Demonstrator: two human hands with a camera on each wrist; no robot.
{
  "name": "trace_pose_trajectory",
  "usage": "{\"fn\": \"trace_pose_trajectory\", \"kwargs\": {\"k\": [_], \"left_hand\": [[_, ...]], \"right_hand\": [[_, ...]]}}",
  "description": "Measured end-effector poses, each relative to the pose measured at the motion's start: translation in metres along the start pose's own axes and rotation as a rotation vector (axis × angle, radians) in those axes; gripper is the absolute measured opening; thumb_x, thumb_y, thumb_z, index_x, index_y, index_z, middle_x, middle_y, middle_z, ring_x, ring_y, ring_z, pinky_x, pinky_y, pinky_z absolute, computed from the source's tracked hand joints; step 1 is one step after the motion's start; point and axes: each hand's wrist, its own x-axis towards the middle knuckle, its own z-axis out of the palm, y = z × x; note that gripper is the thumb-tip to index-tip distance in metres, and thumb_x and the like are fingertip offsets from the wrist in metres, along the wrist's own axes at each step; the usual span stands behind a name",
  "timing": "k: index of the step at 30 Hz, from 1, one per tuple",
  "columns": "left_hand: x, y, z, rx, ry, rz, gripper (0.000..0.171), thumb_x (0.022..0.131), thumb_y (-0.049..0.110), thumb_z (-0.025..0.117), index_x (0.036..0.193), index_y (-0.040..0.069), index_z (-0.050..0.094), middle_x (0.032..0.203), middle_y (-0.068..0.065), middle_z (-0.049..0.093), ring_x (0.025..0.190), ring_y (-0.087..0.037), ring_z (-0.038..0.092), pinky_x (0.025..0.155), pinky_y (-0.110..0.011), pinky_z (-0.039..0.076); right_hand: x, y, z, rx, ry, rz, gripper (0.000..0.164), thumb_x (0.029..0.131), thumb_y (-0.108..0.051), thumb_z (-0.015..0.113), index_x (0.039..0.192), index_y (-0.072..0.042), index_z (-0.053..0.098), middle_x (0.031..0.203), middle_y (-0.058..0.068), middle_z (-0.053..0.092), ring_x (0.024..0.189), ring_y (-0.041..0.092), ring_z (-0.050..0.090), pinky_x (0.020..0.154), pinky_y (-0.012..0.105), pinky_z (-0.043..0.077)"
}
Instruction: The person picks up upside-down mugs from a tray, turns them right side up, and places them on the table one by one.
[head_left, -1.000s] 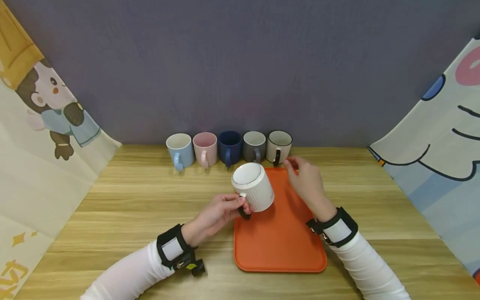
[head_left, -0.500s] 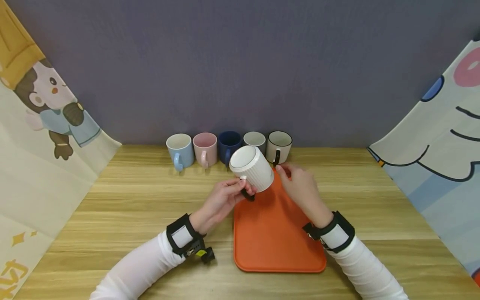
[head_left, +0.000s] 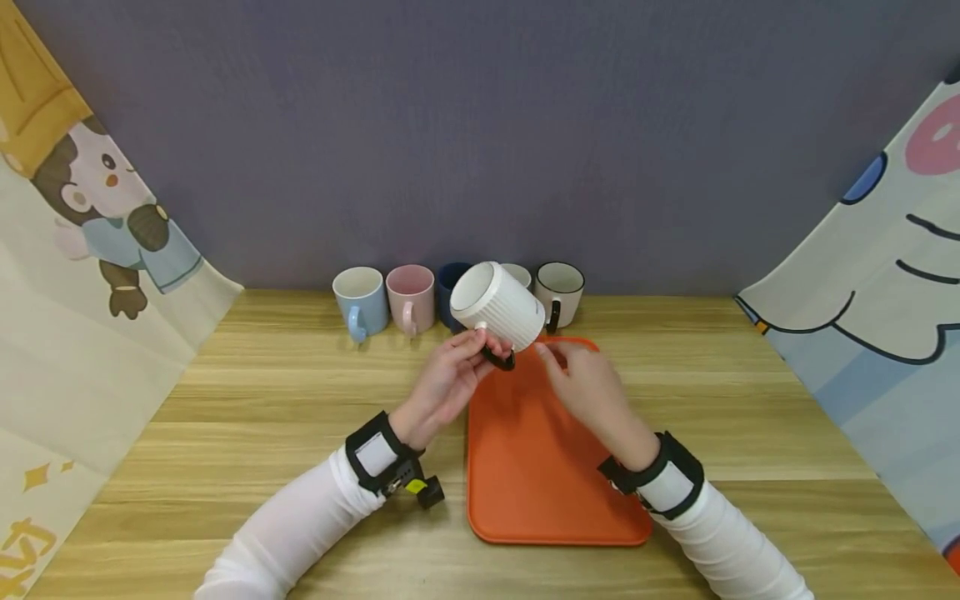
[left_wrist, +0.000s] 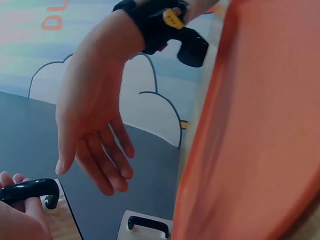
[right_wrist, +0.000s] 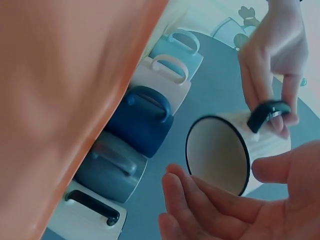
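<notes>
In the head view my left hand [head_left: 442, 383] grips the black handle [head_left: 498, 358] of a white ribbed mug [head_left: 513, 308]. The mug hangs tilted above the tray's far end, base toward the upper left. From the right wrist view, its black-rimmed mouth [right_wrist: 217, 155] faces my right hand [right_wrist: 240, 210]. That hand's thumb and fingers are spread around the rim's edge without curling round it. The left wrist view shows the right hand [left_wrist: 95, 110] with loosely straight fingers, and the left hand [left_wrist: 20, 220] at the handle in the lower corner.
An orange tray [head_left: 558, 475] lies on the wooden table [head_left: 300, 417]. Along the grey back wall stand a light blue mug [head_left: 362, 298], a pink mug [head_left: 412, 300], a navy mug [head_left: 446, 292], a partly hidden grey mug [head_left: 519, 275] and a white black-rimmed mug [head_left: 562, 292].
My left hand has carried the white ribbed mug away from me, now overlapping the navy and grey mugs. My right hand has moved left, close to the mug's lower end.
</notes>
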Motion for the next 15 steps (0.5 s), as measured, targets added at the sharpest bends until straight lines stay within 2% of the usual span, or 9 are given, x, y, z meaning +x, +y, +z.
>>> {"fn": "trace_pose_trajectory", "kwargs": {"k": [5, 10, 15], "left_hand": [[0.005, 0.001, 0.003, -0.028, 0.008, 0.021, 0.033, 0.102, 0.007, 0.038, 0.08, 0.007, 0.063, 0.08, -0.002, 0.062, 0.091, -0.016, 0.065, 0.093, -0.027, 0.049], [0.011, 0.001, 0.005, -0.06, -0.002, 0.046, 0.033, 0.103, 0.011, 0.037, 0.082, 0.007, 0.062, 0.08, -0.002, 0.062, 0.092, -0.015, 0.064, 0.092, -0.026, 0.049], [0.016, 0.0, 0.008, -0.128, -0.005, 0.052, 0.036, 0.103, 0.013, 0.035, 0.081, 0.008, 0.062, 0.079, -0.001, 0.062, 0.092, -0.015, 0.063, 0.092, -0.025, 0.049]], "right_hand": [[0.0, -0.002, 0.003, 0.046, 0.018, -0.008, 0.05, 0.099, -0.046, 0.042, 0.117, -0.005, 0.066, 0.108, 0.012, 0.069, 0.097, 0.03, 0.065, 0.081, 0.047, 0.051], [0.004, -0.005, 0.006, 0.119, 0.055, -0.04, 0.046, 0.1, -0.042, 0.043, 0.113, -0.006, 0.067, 0.101, 0.01, 0.07, 0.094, 0.027, 0.065, 0.081, 0.045, 0.051], [0.007, -0.009, 0.007, 0.167, 0.085, -0.052, 0.046, 0.101, -0.043, 0.039, 0.096, -0.009, 0.071, 0.084, 0.005, 0.069, 0.077, 0.021, 0.063, 0.071, 0.038, 0.05]]}}
